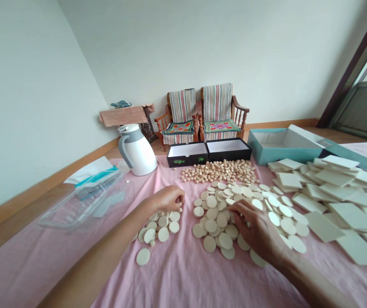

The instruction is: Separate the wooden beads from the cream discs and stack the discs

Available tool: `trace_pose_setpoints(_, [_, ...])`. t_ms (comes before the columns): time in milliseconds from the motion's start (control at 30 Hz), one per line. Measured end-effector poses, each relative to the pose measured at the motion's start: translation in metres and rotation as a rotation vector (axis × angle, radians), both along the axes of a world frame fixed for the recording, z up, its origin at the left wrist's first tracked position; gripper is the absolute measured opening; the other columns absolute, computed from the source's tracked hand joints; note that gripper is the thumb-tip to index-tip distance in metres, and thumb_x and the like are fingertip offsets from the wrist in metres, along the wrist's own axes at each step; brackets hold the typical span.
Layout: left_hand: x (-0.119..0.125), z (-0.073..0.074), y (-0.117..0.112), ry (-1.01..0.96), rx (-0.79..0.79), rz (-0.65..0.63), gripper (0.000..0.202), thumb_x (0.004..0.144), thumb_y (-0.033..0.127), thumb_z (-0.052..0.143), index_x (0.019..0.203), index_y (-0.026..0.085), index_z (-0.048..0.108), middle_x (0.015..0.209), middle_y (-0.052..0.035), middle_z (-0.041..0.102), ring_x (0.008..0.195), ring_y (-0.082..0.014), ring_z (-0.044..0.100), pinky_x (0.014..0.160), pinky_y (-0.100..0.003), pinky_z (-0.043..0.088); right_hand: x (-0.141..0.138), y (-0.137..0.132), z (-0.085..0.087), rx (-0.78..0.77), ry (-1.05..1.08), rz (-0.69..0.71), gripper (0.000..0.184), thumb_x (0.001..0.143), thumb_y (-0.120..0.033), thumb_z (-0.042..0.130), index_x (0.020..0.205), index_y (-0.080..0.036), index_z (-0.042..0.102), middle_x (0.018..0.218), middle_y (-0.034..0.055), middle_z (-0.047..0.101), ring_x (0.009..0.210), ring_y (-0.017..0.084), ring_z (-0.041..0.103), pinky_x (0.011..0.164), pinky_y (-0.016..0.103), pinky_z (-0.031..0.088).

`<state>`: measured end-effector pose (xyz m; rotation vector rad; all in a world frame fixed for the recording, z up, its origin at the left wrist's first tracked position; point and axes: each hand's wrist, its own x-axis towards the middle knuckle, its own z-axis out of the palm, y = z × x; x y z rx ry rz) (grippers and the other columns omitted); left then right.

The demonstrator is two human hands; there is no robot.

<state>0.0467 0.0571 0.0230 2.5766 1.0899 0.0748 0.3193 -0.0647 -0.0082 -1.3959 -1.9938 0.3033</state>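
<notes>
My left hand is closed above a small pile of round cream discs, its fingers curled down. Whatever it grips, if anything, is hidden; a small wooden bead shows just under the fingertips. My right hand reaches over a larger spread of round discs. Its index finger and thumb are apart, with the fingertips down at the discs. Behind the discs lies a heap of small wooden beads. All of these rest on a pink cloth.
Square cream tiles are heaped on the right, before a teal box. Two black-sided boxes stand behind the beads. On the left are a white jug and a clear plastic tray. Two chairs stand farther back.
</notes>
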Motion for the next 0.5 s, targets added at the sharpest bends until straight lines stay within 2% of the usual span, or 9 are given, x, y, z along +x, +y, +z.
trace_pose_setpoints(100, [0.013,-0.003,0.018,-0.107,0.028,0.095,0.016,0.056,0.005,0.056,0.064,0.016,0.065,0.062,0.0017,0.064,0.060,-0.0121,0.057,0.055,-0.019,0.039,-0.001,0.000,0.002,0.013,0.009,-0.007,0.021,0.088,-0.020,0.039,0.094,-0.022,0.060,0.090,0.0031,0.060,0.075,0.013,0.058,0.067,0.026,0.045])
trace_pose_setpoints(167, [0.024,-0.005,0.032,-0.179,0.076,0.188,0.015,0.058,0.006,0.057,0.066,0.015,0.065,0.065,0.0006,0.065,0.062,-0.0129,0.058,0.058,-0.020,0.042,-0.001,-0.001,0.003,0.033,0.019,-0.018,0.022,0.088,-0.020,0.039,0.094,-0.022,0.060,0.090,0.0032,0.060,0.074,0.013,0.058,0.067,0.026,0.045])
trace_pose_setpoints(333, [0.036,-0.003,0.053,-0.326,0.216,0.373,0.022,0.076,0.013,0.047,0.092,0.013,0.063,0.090,-0.0079,0.068,0.080,-0.0156,0.061,0.070,-0.025,0.047,-0.001,-0.002,0.008,0.099,0.032,-0.046,0.021,0.089,-0.020,0.040,0.093,-0.020,0.061,0.090,0.0049,0.061,0.076,0.014,0.059,0.067,0.027,0.047])
trace_pose_setpoints(400, [0.030,0.000,0.049,-0.352,0.217,0.369,0.021,0.076,0.013,0.048,0.091,0.013,0.063,0.091,-0.0072,0.068,0.080,-0.0149,0.062,0.071,-0.024,0.047,-0.001,-0.002,0.009,0.108,0.025,-0.056,0.021,0.089,-0.020,0.040,0.092,-0.020,0.061,0.090,0.0055,0.062,0.076,0.014,0.059,0.067,0.027,0.047])
trace_pose_setpoints(500, [0.015,0.006,0.032,-0.297,0.078,0.239,0.014,0.071,0.013,0.054,0.081,0.014,0.064,0.078,-0.0027,0.067,0.070,-0.0127,0.061,0.064,-0.021,0.046,0.000,-0.003,0.009,0.106,0.014,-0.053,0.022,0.089,-0.020,0.040,0.093,-0.020,0.061,0.091,0.0059,0.062,0.075,0.014,0.059,0.067,0.027,0.047])
